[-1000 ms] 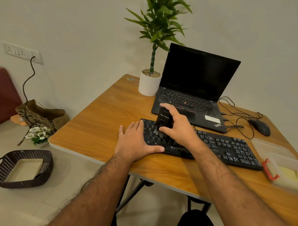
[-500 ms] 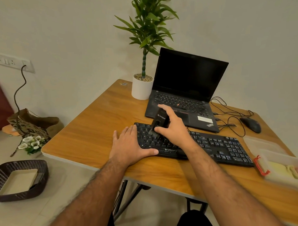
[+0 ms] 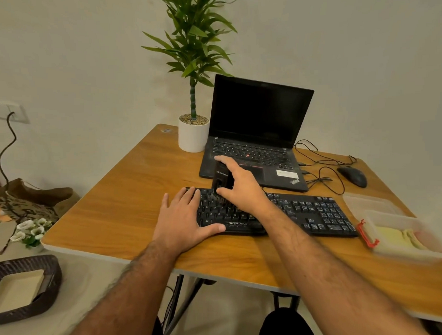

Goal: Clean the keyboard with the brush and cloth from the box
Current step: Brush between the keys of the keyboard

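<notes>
My right hand grips the brush by its black body, index finger laid along the top, bristles down on the upper-left key rows of the keyboard. My left hand lies flat, fingers straight and spread, over the keyboard's left end, thumb along its front edge, bracing it. The keyboard sits near the front edge of the table, its left end toward the middle and its right end toward the box at the right edge. The cloth lies inside the box, unused.

Step in hand, as I judge it: brushing the left key block.

Hazards:
- Excess downward pressure may press or unseat keycaps.
- If the left hand lifts, stroke force may slide the keyboard toward the front edge.
- A long forward stroke may carry the brush into the laptop, which stands just behind.
- Loosened debris may settle back between rows if strokes run inward.
</notes>
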